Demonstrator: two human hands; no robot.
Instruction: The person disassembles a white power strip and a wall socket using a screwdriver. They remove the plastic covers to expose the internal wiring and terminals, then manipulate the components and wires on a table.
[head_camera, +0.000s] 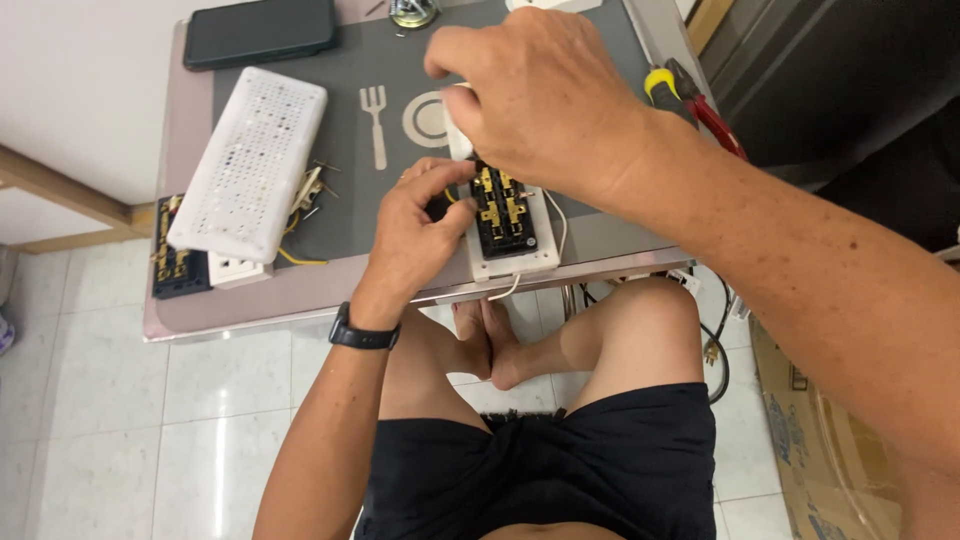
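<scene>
The left hand (420, 225) pinches a small dark part with a yellow wire against the opened power strip (510, 225), which lies at the table's (250, 305) near edge. The right hand (535, 95) closes over the strip's far end (what it grips is hidden). A white perforated cover (250, 160) lies to the left.

Small table (180, 300): grey placemat (380, 200), dark phone (260, 32), pliers (690, 100), open socket strip (510, 225), perforated white cover (250, 160).

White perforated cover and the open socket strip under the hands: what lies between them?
In the head view, the grey placemat shows there, with its printed fork outline.
</scene>
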